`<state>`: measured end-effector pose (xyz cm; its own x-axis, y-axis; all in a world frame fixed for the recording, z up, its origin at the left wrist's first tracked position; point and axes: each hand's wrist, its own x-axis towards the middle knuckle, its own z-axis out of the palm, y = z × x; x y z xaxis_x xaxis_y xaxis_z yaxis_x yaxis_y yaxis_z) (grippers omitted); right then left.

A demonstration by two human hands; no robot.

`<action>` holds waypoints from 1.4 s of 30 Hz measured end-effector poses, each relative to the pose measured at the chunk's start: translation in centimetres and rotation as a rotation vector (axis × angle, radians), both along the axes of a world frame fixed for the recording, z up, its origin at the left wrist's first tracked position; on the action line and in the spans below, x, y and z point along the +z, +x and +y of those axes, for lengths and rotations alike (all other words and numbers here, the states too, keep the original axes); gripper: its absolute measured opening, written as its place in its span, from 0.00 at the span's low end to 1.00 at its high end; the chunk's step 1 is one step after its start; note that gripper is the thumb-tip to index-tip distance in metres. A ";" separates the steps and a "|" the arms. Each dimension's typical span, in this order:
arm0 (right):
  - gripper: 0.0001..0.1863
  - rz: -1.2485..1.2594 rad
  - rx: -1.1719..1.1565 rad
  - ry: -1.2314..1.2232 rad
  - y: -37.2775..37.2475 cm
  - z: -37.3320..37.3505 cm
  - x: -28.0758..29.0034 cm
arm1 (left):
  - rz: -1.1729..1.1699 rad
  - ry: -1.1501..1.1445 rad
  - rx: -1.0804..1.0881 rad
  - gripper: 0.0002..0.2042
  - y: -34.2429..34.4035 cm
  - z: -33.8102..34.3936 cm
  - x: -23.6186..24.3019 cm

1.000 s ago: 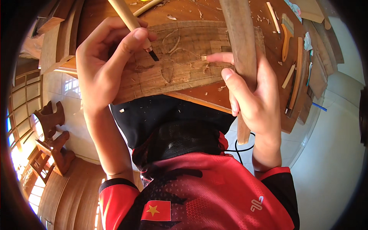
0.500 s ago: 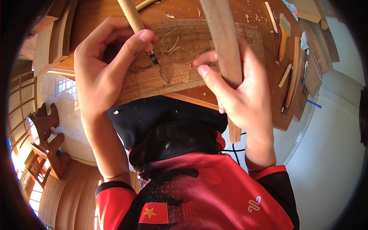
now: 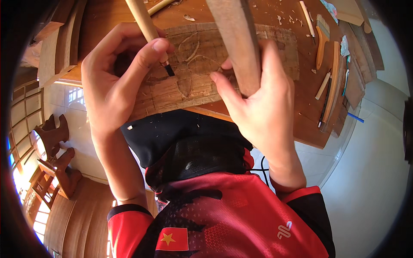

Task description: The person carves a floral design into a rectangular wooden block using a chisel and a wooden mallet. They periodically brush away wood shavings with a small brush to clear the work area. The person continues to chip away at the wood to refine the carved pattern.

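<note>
My left hand (image 3: pixel 107 90) grips a pale wooden-handled carving chisel (image 3: pixel 143 22), its dark blade pointing down onto a worn wooden board (image 3: pixel 165 96). The board lies near the bench's front edge and bears curved carved lines that form leaf-like outlines. In my right hand (image 3: pixel 262 103) is a long, flat-sided wooden bar (image 3: pixel 232 34), angled toward the upper middle of the view. That hand's thumb and a fingertip are over the board, right of the carved lines; its lower fingers are hidden behind the palm.
The orange-brown bench (image 3: pixel 305 116) has wood shavings, a paintbrush (image 3: pixel 320 56), thin tools (image 3: pixel 307 19) and wooden strips (image 3: pixel 331 81) at its right. Planks (image 3: pixel 60 51) are stacked at upper left. Carved wooden furniture (image 3: pixel 60 167) stands on the floor at left.
My right hand and the wooden bar have moved leftward over the board, the bar's lower end now hidden by the hand. My left hand with the chisel has shifted slightly.
</note>
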<state>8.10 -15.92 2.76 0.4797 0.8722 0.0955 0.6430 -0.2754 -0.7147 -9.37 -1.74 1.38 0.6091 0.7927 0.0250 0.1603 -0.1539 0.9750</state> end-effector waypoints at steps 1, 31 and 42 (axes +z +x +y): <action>0.20 0.003 0.011 -0.003 0.1 0.1 0.1 | 0.000 0.000 0.000 0.11 0.1 0.0 0.0; 0.14 0.446 -0.192 0.229 10.3 -6.5 2.5 | 0.005 0.187 -0.529 0.11 8.9 0.5 1.1; 0.16 0.426 -0.100 0.199 9.9 -6.7 2.3 | -0.199 0.359 -0.682 0.13 8.9 2.7 -1.0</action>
